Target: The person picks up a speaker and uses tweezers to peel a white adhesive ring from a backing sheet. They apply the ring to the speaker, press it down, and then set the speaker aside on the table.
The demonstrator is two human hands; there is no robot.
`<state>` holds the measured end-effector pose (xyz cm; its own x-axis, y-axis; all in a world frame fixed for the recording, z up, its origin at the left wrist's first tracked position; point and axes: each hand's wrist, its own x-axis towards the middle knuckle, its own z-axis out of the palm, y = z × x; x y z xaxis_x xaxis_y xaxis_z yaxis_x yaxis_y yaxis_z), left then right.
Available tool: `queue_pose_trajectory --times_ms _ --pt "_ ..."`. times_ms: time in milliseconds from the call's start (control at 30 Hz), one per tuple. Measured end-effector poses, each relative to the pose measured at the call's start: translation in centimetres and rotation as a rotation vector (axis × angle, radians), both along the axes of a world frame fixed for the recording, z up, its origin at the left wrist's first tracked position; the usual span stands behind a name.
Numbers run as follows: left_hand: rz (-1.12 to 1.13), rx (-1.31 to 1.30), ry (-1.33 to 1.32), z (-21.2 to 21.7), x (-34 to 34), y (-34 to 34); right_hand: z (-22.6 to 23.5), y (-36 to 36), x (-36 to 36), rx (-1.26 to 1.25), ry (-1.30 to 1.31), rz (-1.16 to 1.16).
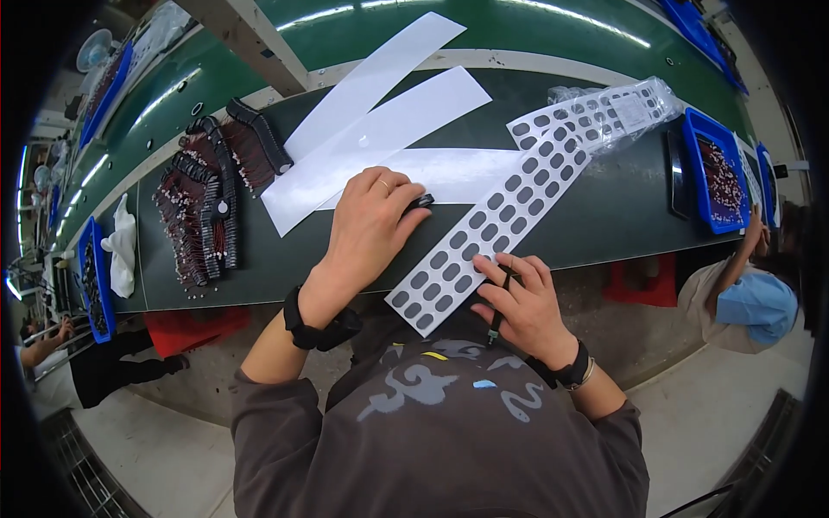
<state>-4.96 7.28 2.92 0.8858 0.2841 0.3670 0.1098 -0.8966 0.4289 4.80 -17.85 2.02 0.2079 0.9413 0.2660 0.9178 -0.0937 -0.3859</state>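
A long white strip of dark grey oval pads (484,231) lies diagonally across the dark green bench (604,224), its near end overhanging the bench edge toward the person. The right hand (522,302) rests on that near end, fingers curled around a thin black tool (498,311) held upright against the strip. The left hand (371,224) lies knuckles up just left of the strip, fingertips pinched on a small black part (421,202) (too small to tell its kind). Under and beyond this hand lie blank white backing strips (380,129), fanned out. Further left, bundles of dark red and black components (207,207) are spread out. At the strip's far end sits a clear bag of pad sheets (617,108), with a blue tray (717,177) beside it.
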Motion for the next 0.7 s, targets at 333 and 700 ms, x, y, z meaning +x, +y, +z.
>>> queue_pose_trajectory --times_ms 333,700 --pt "0.056 -1.393 0.029 1.5 -1.0 0.7 -0.1 4.1 -1.2 0.028 0.065 -0.2" --pt "-0.039 -2.013 -0.253 1.0 -4.8 0.5 -0.1 4.6 1.8 0.213 0.78 -0.242"
